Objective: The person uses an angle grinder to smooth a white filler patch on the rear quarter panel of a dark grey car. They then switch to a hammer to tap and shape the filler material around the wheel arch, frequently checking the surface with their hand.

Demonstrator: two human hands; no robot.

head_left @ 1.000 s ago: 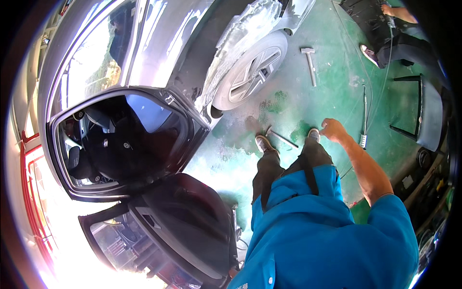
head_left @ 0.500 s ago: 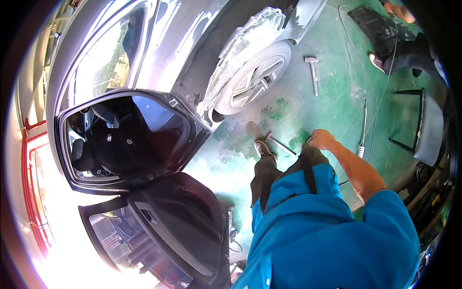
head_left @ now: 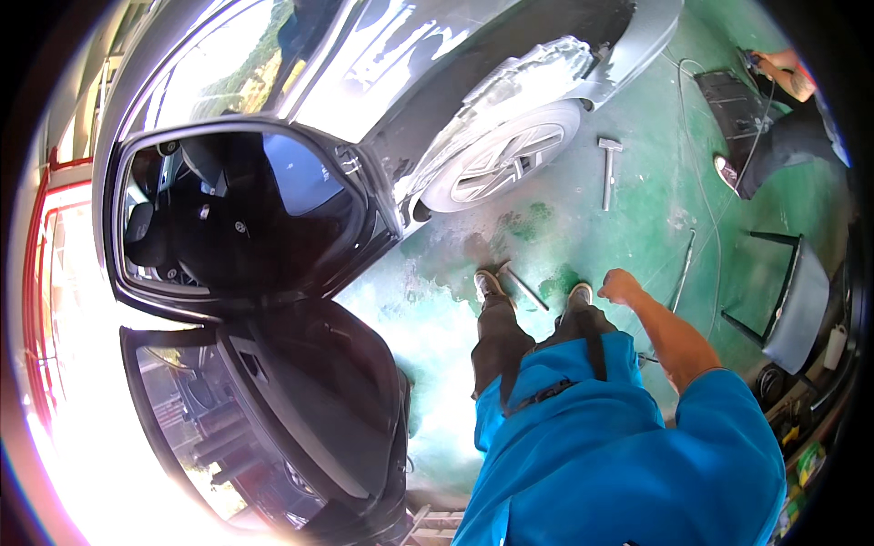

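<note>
Shifted off my white-soled shoe point(head_left: 581, 292), my bare right hand point(head_left: 620, 287) curls closed; left unseen, can't tell; treading on that metal hammer point(head_left: 526, 289) risks tripping.

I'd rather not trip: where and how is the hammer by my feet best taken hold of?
Probably by the handle, toward its free end, coming from above and the right with the right hand. The hammer lies with its head beside the left shoe, while the slim, straight handle slants away toward the right leg.
</note>
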